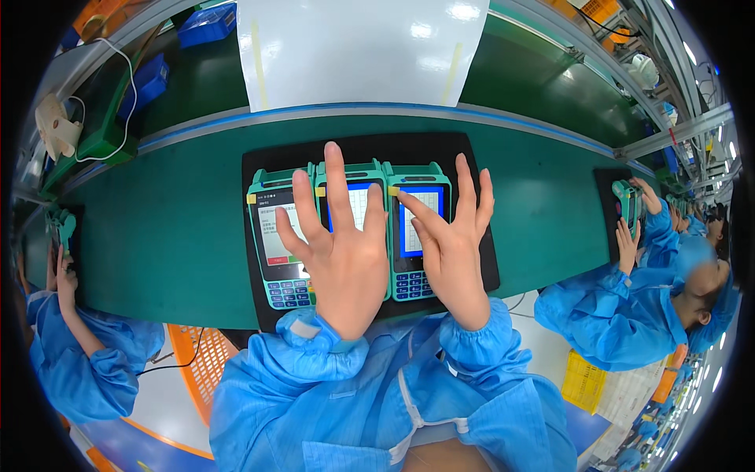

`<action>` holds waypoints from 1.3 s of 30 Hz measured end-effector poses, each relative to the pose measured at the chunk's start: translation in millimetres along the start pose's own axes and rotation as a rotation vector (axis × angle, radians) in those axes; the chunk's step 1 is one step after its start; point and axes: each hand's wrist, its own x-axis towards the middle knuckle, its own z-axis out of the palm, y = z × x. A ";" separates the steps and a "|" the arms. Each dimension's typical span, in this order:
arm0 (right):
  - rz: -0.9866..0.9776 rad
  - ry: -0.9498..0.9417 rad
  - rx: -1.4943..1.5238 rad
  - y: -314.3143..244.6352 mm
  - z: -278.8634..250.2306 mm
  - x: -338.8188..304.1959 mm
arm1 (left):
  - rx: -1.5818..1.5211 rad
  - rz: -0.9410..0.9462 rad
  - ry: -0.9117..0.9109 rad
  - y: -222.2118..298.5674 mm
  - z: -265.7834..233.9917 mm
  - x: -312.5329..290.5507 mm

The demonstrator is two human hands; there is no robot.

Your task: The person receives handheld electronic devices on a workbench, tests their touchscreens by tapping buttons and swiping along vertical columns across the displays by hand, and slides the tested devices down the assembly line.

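Note:
Three green handheld payment terminals with blue keypads stand side by side. The left terminal shows a white page with a red button. On the middle terminal and the right terminal, a white grid with a blue border is lit. My left hand, fingers spread and holding nothing, hovers over the left and middle terminals and hides much of the middle one. Above the right terminal is my right hand, its index finger extended to the screen's upper left corner; whether it touches I cannot tell.
A black mat lies under the terminals on the green bench. Behind rises a metal rail with a white sheet. Blue bins sit far left. Co-workers in blue handle devices at left and right.

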 end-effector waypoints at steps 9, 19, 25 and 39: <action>0.100 -0.205 0.029 -3.9 -19.8 -48.4 | 0.066 0.032 -0.172 -5.6 -31.4 -48.3; 0.051 -0.028 0.018 8.8 -3.9 2.1 | 0.023 -0.002 -0.054 -9.8 -12.1 -3.1; 0.051 -0.080 0.006 5.0 -9.6 -9.8 | -0.029 -0.002 -0.075 -12.9 -14.7 -7.6; 0.084 -0.009 0.027 6.3 -6.0 0.9 | 0.038 -0.032 -0.035 -15.1 -19.3 -1.9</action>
